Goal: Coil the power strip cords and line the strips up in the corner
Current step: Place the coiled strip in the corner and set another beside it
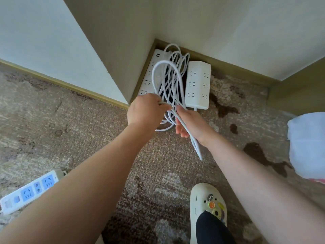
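Note:
Two white power strips lie in the corner of the carpet: one long strip (148, 76) against the left wall, a shorter strip (197, 85) to its right. Between them I hold up a bundle of white cord loops (171, 80). My left hand (146, 111) grips the loops at their lower end. My right hand (191, 122) holds a straight run of the same cord (195, 143), which trails back over my wrist. A third strip with blue sockets (29, 191) lies on the carpet at the lower left, apart from the others.
Brown skirting runs along both walls of the corner (175, 46). A wall edge juts out at the left (112, 73). A white bundle of cloth (307, 145) sits at the right. My foot in a white clog (208, 206) stands on the stained carpet.

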